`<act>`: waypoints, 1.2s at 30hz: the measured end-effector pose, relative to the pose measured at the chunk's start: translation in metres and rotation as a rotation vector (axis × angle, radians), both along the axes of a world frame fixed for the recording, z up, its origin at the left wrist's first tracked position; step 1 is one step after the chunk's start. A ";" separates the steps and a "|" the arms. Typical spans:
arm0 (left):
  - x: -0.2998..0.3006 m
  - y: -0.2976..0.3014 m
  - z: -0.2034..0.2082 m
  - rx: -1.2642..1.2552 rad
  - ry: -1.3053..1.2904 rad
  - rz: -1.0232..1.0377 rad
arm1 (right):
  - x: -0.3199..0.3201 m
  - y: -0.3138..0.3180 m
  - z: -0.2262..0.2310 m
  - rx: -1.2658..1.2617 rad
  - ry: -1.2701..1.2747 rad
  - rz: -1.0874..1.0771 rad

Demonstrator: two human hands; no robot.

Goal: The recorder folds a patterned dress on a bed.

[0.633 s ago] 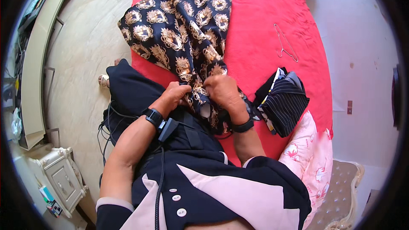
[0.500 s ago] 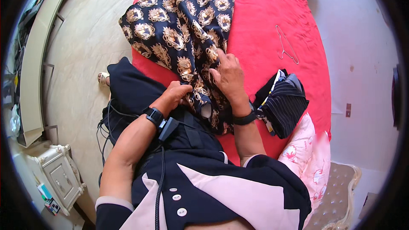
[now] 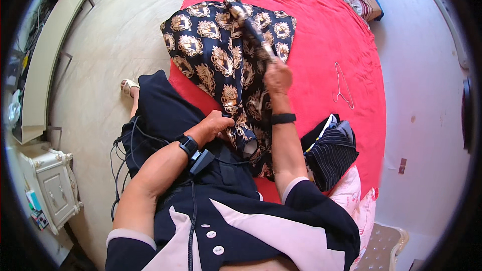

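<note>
A black shirt (image 3: 219, 59) with a gold medallion print lies spread over the edge of the bed, its wide end away from me and a narrow end with a pale opening close to my lap. My left hand (image 3: 211, 127) is closed on the near part of the cloth, fingers partly hidden behind it. Farther out, my right hand (image 3: 278, 78) grips a long folded edge of the same shirt and holds it raised. Motion blurs that hand and the strip of cloth beyond it.
A red sheet (image 3: 321, 45) covers the bed. On it, to the right, lie a thin wire hanger (image 3: 343, 86) and a pile of folded dark clothes (image 3: 331, 153), with a pink floral pillow (image 3: 347, 190) nearer me. Cables (image 3: 118, 163) hang beside my left leg; a white cabinet (image 3: 56, 188) stands left.
My right hand has moved away from me along the shirt and has closed on its edge, lifting a strip of it. My left hand keeps its hold. The whole view has shifted slightly.
</note>
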State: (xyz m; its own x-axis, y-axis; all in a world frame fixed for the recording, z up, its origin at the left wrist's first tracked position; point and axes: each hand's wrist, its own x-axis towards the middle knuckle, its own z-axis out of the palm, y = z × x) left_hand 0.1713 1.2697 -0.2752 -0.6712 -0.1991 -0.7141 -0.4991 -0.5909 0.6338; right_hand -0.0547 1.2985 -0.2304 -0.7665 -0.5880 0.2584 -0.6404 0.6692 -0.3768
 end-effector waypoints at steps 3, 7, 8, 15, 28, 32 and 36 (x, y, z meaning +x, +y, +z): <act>0.003 -0.003 0.006 0.033 0.023 -0.010 | -0.003 0.005 0.029 -0.329 0.136 -0.123; -0.001 -0.006 0.005 0.036 -0.002 -0.072 | 0.038 0.004 0.029 0.158 -0.020 0.299; -0.002 -0.006 0.001 0.077 0.041 -0.064 | 0.046 0.005 0.019 0.330 -0.052 0.480; -0.001 -0.007 0.006 0.081 0.082 -0.067 | 0.035 -0.037 0.022 0.091 -0.057 0.537; -0.001 -0.008 0.009 0.096 0.080 -0.031 | -0.036 -0.084 -0.021 -0.470 -0.318 0.272; -0.002 -0.005 -0.008 0.081 0.077 -0.055 | -0.038 -0.068 0.037 -0.831 -0.346 0.072; -0.004 -0.006 -0.011 0.147 0.022 -0.092 | -0.027 -0.084 0.027 -0.388 0.120 0.221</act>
State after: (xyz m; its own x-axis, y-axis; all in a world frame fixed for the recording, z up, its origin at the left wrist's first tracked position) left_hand 0.1669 1.2635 -0.2866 -0.6974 -0.0308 -0.7160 -0.5423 -0.6305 0.5553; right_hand -0.0819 1.2144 -0.2037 -0.5849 -0.5762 0.5709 -0.8062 0.3355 -0.4873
